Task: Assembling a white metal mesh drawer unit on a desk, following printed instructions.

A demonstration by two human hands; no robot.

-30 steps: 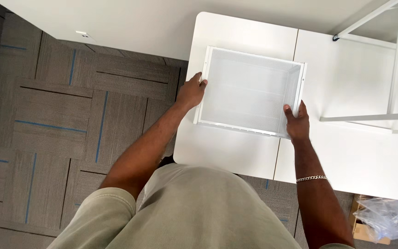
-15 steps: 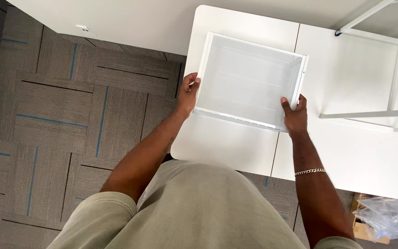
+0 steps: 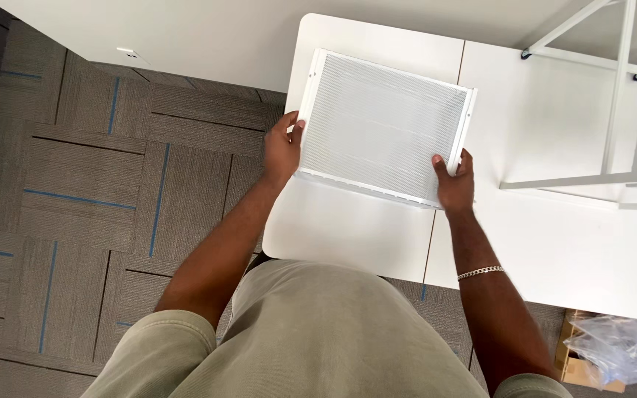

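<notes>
A white perforated metal basket (image 3: 385, 125), rectangular with a raised rim, is held over a white table (image 3: 348, 228). My left hand (image 3: 282, 147) grips its near-left corner. My right hand (image 3: 453, 183) grips its near-right corner, thumb on the rim. A thin chain bracelet sits on my right wrist. The basket's mesh bottom faces me and it is tilted slightly, its far edge toward the wall.
A white metal frame (image 3: 613, 96) with thin bars lies on the table's right part. Grey carpet tiles with blue stripes (image 3: 97, 191) cover the floor at left. A crumpled clear plastic bag (image 3: 617, 346) and a cardboard piece lie at the bottom right.
Both hands have lifted the basket and tipped it, so its open inside, seen earlier, now faces away and the mesh underside shows. It also shifted slightly toward the wall.
</notes>
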